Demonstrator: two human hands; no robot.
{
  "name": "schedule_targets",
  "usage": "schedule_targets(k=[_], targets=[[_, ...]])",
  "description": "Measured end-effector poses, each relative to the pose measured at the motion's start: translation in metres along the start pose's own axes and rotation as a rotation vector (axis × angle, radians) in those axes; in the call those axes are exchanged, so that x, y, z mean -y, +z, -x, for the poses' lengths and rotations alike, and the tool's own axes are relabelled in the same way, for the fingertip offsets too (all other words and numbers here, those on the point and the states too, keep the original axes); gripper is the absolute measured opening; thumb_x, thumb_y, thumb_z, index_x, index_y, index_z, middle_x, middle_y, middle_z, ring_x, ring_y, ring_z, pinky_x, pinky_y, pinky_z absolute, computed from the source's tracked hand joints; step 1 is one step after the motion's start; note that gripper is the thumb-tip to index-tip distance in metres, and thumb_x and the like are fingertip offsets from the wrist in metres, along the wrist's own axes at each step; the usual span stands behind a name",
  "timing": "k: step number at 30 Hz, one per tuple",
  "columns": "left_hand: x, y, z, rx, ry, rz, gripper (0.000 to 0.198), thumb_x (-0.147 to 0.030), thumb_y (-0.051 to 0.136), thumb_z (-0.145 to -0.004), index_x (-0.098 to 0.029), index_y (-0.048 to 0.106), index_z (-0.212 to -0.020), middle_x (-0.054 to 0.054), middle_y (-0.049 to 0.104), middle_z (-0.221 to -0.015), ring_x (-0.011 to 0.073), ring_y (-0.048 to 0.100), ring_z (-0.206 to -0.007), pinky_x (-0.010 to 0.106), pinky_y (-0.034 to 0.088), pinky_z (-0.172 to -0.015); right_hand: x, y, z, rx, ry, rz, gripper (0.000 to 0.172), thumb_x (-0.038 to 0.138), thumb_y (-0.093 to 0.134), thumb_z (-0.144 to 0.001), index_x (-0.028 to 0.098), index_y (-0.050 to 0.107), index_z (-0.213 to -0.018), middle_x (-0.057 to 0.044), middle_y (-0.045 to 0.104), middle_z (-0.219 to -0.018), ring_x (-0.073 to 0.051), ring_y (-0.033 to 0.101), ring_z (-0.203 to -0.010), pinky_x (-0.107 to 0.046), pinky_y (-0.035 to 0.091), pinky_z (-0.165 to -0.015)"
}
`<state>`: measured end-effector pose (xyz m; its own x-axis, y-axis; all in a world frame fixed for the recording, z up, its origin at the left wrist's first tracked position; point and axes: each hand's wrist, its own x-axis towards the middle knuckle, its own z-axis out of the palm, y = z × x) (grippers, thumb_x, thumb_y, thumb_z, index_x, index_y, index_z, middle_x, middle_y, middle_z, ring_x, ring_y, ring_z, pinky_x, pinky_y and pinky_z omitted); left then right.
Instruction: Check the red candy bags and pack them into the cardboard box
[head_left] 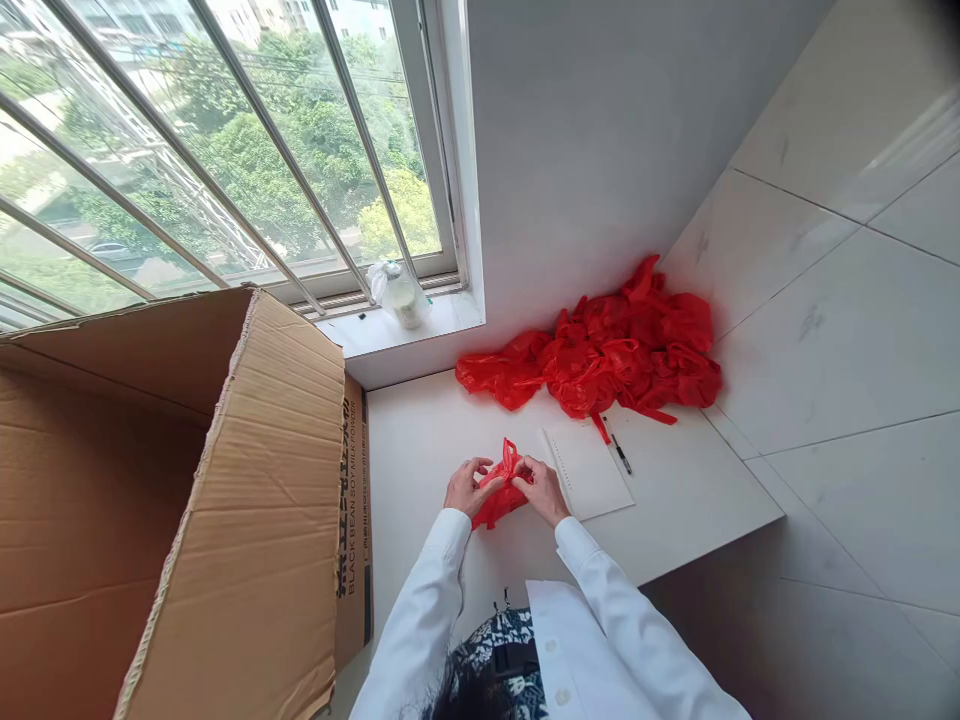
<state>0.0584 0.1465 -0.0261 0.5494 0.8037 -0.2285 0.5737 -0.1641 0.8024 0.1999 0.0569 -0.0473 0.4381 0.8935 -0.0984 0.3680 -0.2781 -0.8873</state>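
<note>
A small red plastic bag [496, 508] is over the near part of the white desk [697, 480], in front of the person's body, held between both hands. The left hand [468, 489] has its grip pinching the left side of the bag between thumb and fingers, and the right hand [544, 490] has its grip pinching the bag near its gathered top, from which a loop stands up between the two hands. Just right of the right hand lies a white notebook [589, 472], with a black pen [618, 447] along its right side. Behind these, a heap of crumpled red bags [615, 355] rests on the desk against the grey wall [592, 130] and reaches the tiled wall [840, 360] on the right; one red strip hangs over the notebook's far edge. To the left stands a large open cardboard box [274, 500], its side printed "BLACK BEAN SOY MILK POWDER". Beyond the box, a pale container wrapped in clear plastic [405, 302] sits on the windowsill [459, 316], beside the metal bars [281, 150] of the window, with green trees outside.
</note>
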Motion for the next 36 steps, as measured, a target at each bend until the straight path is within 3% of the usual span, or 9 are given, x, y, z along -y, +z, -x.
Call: schedule_targets(k=[5, 11, 17, 20, 23, 26, 31, 34, 36], targets=[[0.0, 0.003, -0.013, 0.058, -0.091, 0.033, 0.012, -0.029, 0.07, -0.059, -0.02, 0.063, -0.054, -0.002, 0.061, -0.057, 0.0111, 0.049, -0.054, 0.023, 0.039, -0.056, -0.001, 0.002, 0.004, 0.003, -0.038, 0.133, 0.006, 0.021, 0.047, -0.073, 0.022, 0.049, -0.067, 0.001, 0.062, -0.073, -0.017, 0.049, -0.074, -0.026, 0.036, -0.068], [0.011, 0.001, -0.014, -0.045, -0.287, 0.25, 0.02, -0.037, 0.06, -0.069, -0.018, 0.063, -0.064, 0.004, 0.066, -0.063, 0.0154, 0.06, -0.061, 0.025, 0.045, -0.055, -0.008, -0.001, 0.002, -0.091, 0.062, 0.087, 0.004, 0.021, 0.047, -0.07, 0.021, 0.048, -0.066, 0.001, 0.061, -0.074, -0.016, 0.05, -0.072, -0.026, 0.037, -0.066], [0.016, 0.009, -0.005, -0.09, -0.383, 0.425, 0.032, -0.049, 0.056, -0.068, -0.018, 0.054, -0.059, 0.005, 0.063, -0.058, 0.0158, 0.059, -0.055, 0.028, 0.048, -0.051, -0.005, -0.003, 0.007, 0.003, 0.06, 0.058, 0.008, 0.024, 0.049, -0.072, 0.022, 0.052, -0.079, 0.001, 0.059, -0.075, -0.015, 0.052, -0.068, -0.026, 0.04, -0.064], [0.013, 0.013, -0.002, -0.092, -0.36, 0.423, 0.031, -0.049, 0.058, -0.064, -0.018, 0.053, -0.059, 0.001, 0.06, -0.057, 0.0138, 0.057, -0.052, 0.026, 0.046, -0.05, 0.005, -0.006, 0.009, 0.028, -0.105, 0.255, 0.029, 0.022, 0.053, -0.071, 0.024, 0.056, -0.1, -0.003, 0.061, -0.096, -0.019, 0.053, -0.085, -0.031, 0.04, -0.077], [0.011, 0.012, -0.003, -0.118, -0.326, 0.346, 0.024, -0.041, 0.059, -0.064, -0.018, 0.053, -0.057, -0.003, 0.057, -0.054, 0.012, 0.054, -0.052, 0.024, 0.043, -0.052, 0.014, -0.008, 0.005, 0.084, -0.186, 0.371, 0.024, 0.015, 0.05, -0.073, 0.024, 0.061, -0.092, -0.004, 0.063, -0.091, -0.02, 0.054, -0.086, -0.032, 0.038, -0.081], [0.009, 0.008, -0.004, -0.172, -0.302, 0.218, 0.018, -0.032, 0.056, -0.067, -0.019, 0.052, -0.055, -0.004, 0.054, -0.053, 0.0121, 0.052, -0.054, 0.024, 0.041, -0.054, 0.015, -0.008, 0.0, 0.057, -0.078, 0.194, 0.014, 0.021, 0.048, -0.078, 0.023, 0.062, -0.078, -0.001, 0.065, -0.082, -0.017, 0.056, -0.076, -0.028, 0.039, -0.074], [-0.002, 0.005, -0.001, -0.246, -0.173, 0.042, 0.012, -0.027, 0.05, -0.075, -0.02, 0.054, -0.066, 0.001, 0.058, -0.07, 0.0169, 0.055, -0.069, 0.03, 0.044, -0.068, 0.003, -0.006, 0.0, -0.111, 0.216, -0.221, 0.02, 0.038, 0.048, -0.079, 0.022, 0.061, -0.08, 0.0, 0.066, -0.078, -0.016, 0.058, -0.074, -0.025, 0.043, -0.068], [-0.014, 0.008, 0.001, -0.192, 0.015, -0.005, 0.015, -0.027, 0.06, -0.071, -0.022, 0.058, -0.085, 0.004, 0.06, -0.097, 0.0201, 0.054, -0.095, 0.033, 0.041, -0.087, 0.002, -0.005, 0.001, -0.131, 0.229, -0.22, 0.022, 0.04, 0.05, -0.077, 0.022, 0.06, -0.079, 0.001, 0.065, -0.075, -0.015, 0.057, -0.07, -0.024, 0.042, -0.066], [-0.02, 0.01, 0.001, -0.105, 0.106, -0.023, 0.023, -0.022, 0.069, -0.062, -0.024, 0.06, -0.083, 0.003, 0.062, -0.092, 0.0214, 0.052, -0.099, 0.033, 0.038, -0.091, 0.006, -0.005, 0.001, -0.095, 0.182, -0.166, 0.021, 0.041, 0.052, -0.076, 0.022, 0.059, -0.073, 0.002, 0.063, -0.07, -0.014, 0.054, -0.066, -0.024, 0.04, -0.063]])
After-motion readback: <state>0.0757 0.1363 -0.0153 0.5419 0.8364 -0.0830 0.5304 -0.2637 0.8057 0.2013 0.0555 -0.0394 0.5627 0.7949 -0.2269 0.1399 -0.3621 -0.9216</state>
